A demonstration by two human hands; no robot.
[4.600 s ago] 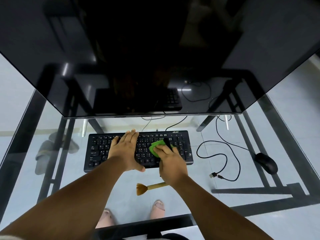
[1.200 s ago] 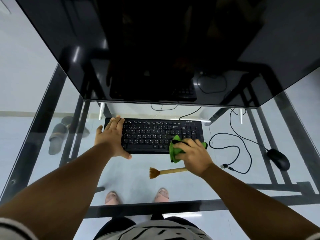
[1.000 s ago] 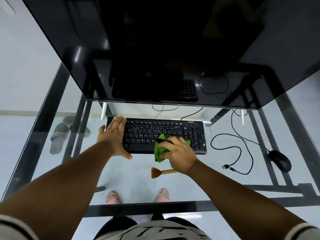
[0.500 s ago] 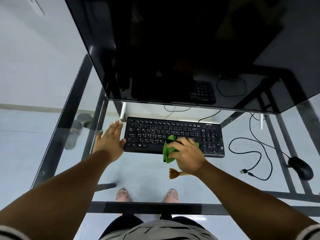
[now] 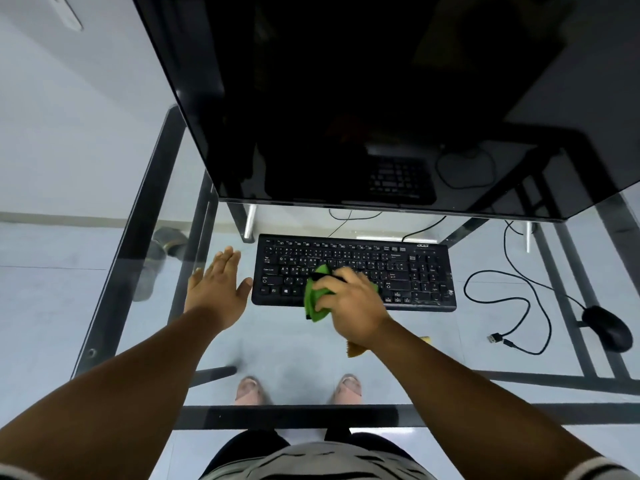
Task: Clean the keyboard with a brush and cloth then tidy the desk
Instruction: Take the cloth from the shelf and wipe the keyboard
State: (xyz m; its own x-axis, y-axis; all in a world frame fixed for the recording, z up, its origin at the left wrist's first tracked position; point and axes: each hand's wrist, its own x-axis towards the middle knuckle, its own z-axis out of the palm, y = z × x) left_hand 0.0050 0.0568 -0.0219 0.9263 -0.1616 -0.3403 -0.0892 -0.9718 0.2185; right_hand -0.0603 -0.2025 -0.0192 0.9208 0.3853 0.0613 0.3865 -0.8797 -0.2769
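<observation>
A black keyboard (image 5: 408, 271) lies on the glass desk (image 5: 294, 344) below the monitor. My right hand (image 5: 349, 306) is shut on a green cloth (image 5: 315, 301) and presses it on the keyboard's lower left-middle keys. My left hand (image 5: 218, 285) lies flat and open on the glass, its thumb near the keyboard's left end. The wooden brush (image 5: 355, 349) lies on the glass under my right wrist; only its bristle tip and the yellow end of its handle show.
A large dark monitor (image 5: 381, 98) overhangs the desk's back. A black mouse (image 5: 606, 328) and a looped cable (image 5: 519, 306) with a loose USB plug lie to the right. Slippers (image 5: 156, 261) and my feet show through the glass.
My right hand has wiped the cloth leftward across the keyboard's lower keys. My left hand has slid off the keyboard's left end onto the glass. The camera has shifted left.
</observation>
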